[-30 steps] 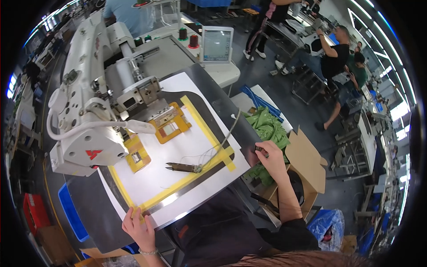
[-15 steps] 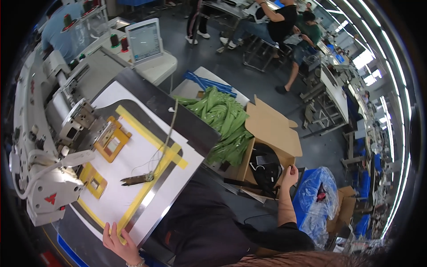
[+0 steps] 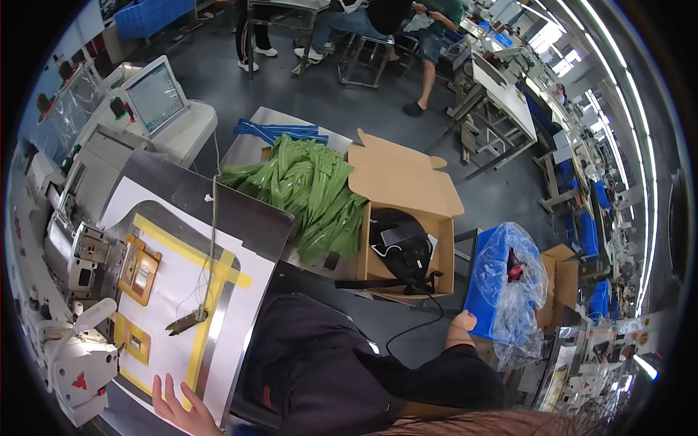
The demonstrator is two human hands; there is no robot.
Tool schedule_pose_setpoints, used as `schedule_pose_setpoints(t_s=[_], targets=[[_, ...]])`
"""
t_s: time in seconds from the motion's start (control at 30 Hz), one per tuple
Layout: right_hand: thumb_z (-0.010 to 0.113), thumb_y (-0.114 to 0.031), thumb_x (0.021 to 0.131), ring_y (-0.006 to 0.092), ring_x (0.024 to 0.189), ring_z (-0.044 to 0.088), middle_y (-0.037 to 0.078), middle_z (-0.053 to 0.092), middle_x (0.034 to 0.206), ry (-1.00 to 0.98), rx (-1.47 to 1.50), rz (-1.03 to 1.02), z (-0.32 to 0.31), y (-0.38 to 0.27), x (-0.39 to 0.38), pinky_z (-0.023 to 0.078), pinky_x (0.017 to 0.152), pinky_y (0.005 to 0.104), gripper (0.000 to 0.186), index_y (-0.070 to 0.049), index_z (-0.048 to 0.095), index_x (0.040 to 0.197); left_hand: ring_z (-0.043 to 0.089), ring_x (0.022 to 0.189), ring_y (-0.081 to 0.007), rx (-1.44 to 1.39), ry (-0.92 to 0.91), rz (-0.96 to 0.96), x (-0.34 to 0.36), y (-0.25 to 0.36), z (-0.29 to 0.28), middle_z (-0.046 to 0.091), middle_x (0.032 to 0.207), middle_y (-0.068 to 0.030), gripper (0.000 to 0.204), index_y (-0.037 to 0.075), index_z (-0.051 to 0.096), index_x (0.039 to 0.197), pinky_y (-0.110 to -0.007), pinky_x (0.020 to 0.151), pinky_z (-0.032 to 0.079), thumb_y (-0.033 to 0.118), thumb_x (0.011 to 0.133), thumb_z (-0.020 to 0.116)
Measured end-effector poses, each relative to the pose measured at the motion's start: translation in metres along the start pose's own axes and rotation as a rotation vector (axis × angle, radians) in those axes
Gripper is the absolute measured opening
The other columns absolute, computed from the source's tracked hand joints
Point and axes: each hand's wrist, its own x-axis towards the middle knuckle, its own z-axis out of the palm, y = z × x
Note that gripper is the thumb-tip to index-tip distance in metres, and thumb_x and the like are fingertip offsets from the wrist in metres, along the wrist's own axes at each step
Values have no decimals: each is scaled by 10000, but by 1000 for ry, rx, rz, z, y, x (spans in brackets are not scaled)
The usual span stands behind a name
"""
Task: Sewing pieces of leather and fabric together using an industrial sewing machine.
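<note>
Head view, from where I stand: left hand [image 3: 182,414] has fingers spread over the near edge of the white sheet [image 3: 174,280] on the desk [image 3: 243,211]; contact unclear. Right hand [image 3: 463,321] is curled beside the blue bin [image 3: 483,294]; can't tell if it's gripping anything. Yellow tape [image 3: 238,273] is already down; snips [image 3: 187,322] lie loose on the sheet. Green strips [image 3: 313,192] sit piled, far side. What's left: can't tell.

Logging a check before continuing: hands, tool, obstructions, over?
Left hand open at white sheet. Right hand curled by blue bin, grip unclear. Dark pointed tool on sheet; cord reaching its end, possible snag.
</note>
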Motion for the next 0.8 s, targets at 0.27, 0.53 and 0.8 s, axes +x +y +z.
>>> schedule_pose_setpoints(t_s=[0.27,0.53,0.8], targets=[[740,-155,656,257,802,683,124,698,815,-737,-16,-630,26,3,-15,524,744,348,375,-43,668,1006,577,1024,-337,188,27,208,23,24,-2,604,1123,-172,333,56,623,1119,-444,898,437,148,811,712],[748,-80,643,264,801,689,121,694,813,-771,179,-653,12,-45,-29,529,719,352,466,-78,603,1086,538,1176,-315,-399,-66,63,12,-42,36,467,1324,-231,472,-94,412,1293,-381,955,458,6,869,595],[727,-98,658,322,866,668,173,679,887,-932,70,-810,-9,-56,-25,517,723,363,441,-77,615,1084,574,1050,-324,-186,442,939,76,-25,59,591,1130,-167,321,3,574,1137,-432,865,474,72,832,651]])
